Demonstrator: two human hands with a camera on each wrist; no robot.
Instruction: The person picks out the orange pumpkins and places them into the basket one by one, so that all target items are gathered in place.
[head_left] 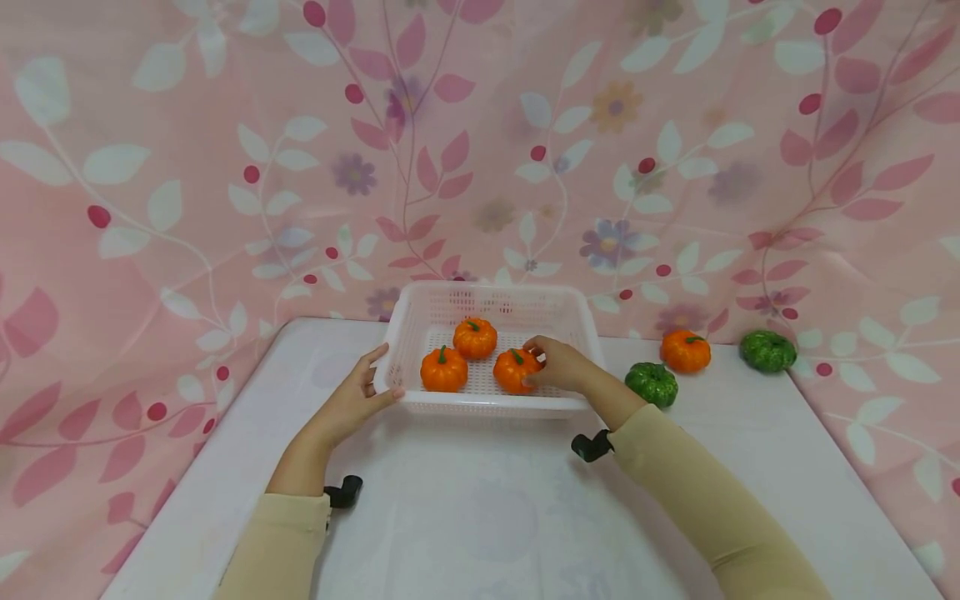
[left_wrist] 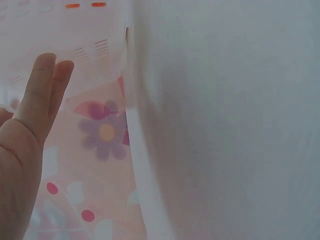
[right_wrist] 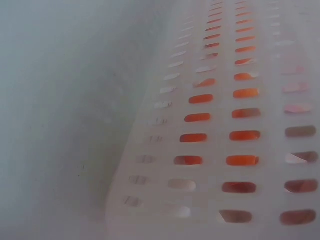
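A white plastic basket (head_left: 480, 405) with slotted sides stands on the table and holds three small orange pumpkins. My right hand (head_left: 561, 364) reaches in over the front right and grips the right-hand pumpkin (head_left: 512, 372), thumb in front and fingers behind. To its left sit the front pumpkin (head_left: 443, 372) and the back pumpkin (head_left: 476, 340). My left hand (head_left: 358, 393) rests against the basket's front left corner, thumb at the front rim. In the left wrist view its fingers (left_wrist: 38, 92) lie straight along the side. The basket wall (right_wrist: 210, 150) hides my right hand in the right wrist view.
Right of the basket lie a green pumpkin (head_left: 652, 384), an orange pumpkin (head_left: 686, 352) and a second green pumpkin (head_left: 768, 351) near the table's right edge. A pink floral curtain (head_left: 480, 167) hangs behind the white table (head_left: 465, 508).
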